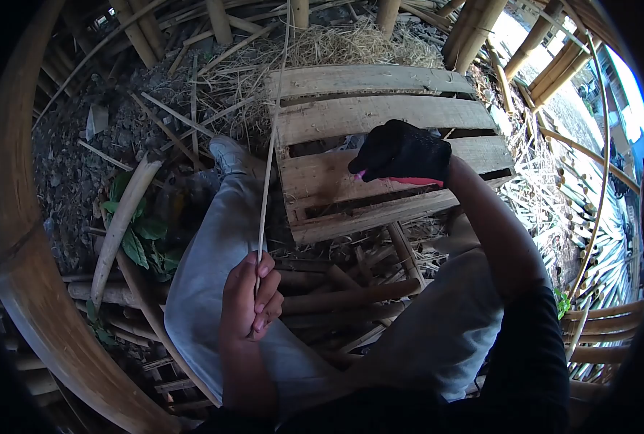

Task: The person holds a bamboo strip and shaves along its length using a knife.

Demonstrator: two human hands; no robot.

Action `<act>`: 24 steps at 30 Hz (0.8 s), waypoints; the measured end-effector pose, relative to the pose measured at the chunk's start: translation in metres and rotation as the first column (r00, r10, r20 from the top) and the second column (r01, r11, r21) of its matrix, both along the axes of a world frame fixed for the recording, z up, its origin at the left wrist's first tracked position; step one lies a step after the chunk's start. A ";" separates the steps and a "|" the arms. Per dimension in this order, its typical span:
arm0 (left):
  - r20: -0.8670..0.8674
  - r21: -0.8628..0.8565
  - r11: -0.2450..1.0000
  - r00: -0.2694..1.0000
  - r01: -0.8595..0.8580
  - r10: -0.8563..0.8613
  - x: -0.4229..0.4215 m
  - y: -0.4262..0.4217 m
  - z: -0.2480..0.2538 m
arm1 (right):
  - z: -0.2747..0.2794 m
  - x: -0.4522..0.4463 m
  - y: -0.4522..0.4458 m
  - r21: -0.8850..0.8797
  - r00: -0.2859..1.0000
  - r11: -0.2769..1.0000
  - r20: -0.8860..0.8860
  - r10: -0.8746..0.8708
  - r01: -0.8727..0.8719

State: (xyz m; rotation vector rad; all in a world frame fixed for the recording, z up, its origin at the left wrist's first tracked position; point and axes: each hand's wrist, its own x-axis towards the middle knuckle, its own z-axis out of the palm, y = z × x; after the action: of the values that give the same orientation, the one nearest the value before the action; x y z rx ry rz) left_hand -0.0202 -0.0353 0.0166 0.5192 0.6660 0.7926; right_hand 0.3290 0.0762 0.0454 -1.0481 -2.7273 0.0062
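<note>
My bare left hand (253, 295) is closed around a long, thin bamboo strip (270, 155), which rises from my fist past the left edge of a wooden slatted pallet (380, 112). Over the pallet's slats is my right hand (401, 153), in a black glove with a red underside. Its fingers are curled closed. A small pinkish spot shows at the fingertips, but whatever they may hold is hidden. The two hands are apart, and the strip does not reach the right one.
Straw and shavings (358, 47) lie behind the pallet. Bamboo poles (221, 22) stand along the back, and a thick bamboo pole (18, 275) curves down the left side. Cut bamboo pieces (347, 296) lie between my legs. Green leaves (137, 242) grow at the left.
</note>
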 end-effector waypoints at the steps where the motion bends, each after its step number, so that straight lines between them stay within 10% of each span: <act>1: 0.006 -0.003 1.000 1.000 0.000 0.000 0.001 0.000 0.000 | 0.000 0.006 0.001 -0.060 0.999 0.998 -0.027 0.023 -0.025; 24: 0.004 -0.016 1.000 1.000 -0.006 0.006 0.002 0.001 -0.002 | -0.004 -0.019 -0.007 0.074 0.967 0.964 -0.005 -0.254 0.253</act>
State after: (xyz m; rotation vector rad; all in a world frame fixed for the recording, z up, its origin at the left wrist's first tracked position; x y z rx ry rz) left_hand -0.0179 -0.0341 0.0142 0.5012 0.6696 0.7937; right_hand 0.3099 0.0693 0.0418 -1.3674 -2.5543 -0.1381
